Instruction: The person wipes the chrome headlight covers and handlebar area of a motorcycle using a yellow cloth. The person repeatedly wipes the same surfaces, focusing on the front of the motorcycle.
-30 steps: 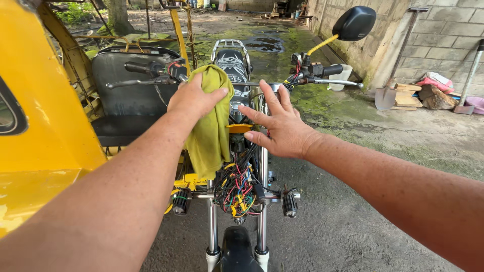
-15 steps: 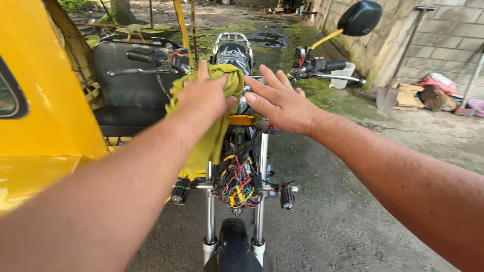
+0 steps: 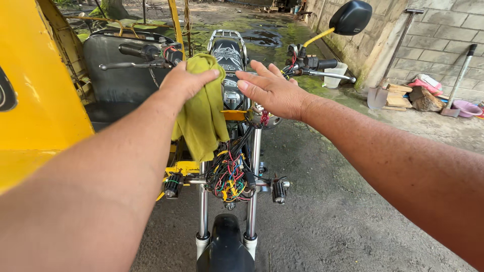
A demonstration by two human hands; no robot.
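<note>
I stand at the front of a motorcycle (image 3: 229, 60) whose headlight is off, so a tangle of coloured wires (image 3: 229, 176) shows between the fork tubes. My left hand (image 3: 186, 80) grips a yellow-green cloth (image 3: 201, 116) that hangs down over the left side of the steering head. My right hand (image 3: 269, 90) hovers flat, fingers spread, just right of the cloth above the tank's front. It holds nothing. The front fender (image 3: 225, 247) sits at the bottom.
A yellow sidecar body (image 3: 35, 100) with a black seat (image 3: 113, 75) fills the left. The right handlebar carries a black mirror (image 3: 350, 17). A shovel (image 3: 388, 65), wood scraps and a pink basin (image 3: 466, 108) lie by the block wall at right. Wet concrete lies below.
My left hand has lifted the cloth slightly and shifted left. My right hand has flattened and drawn a little away from the cloth. The view has shifted closer to the bike.
</note>
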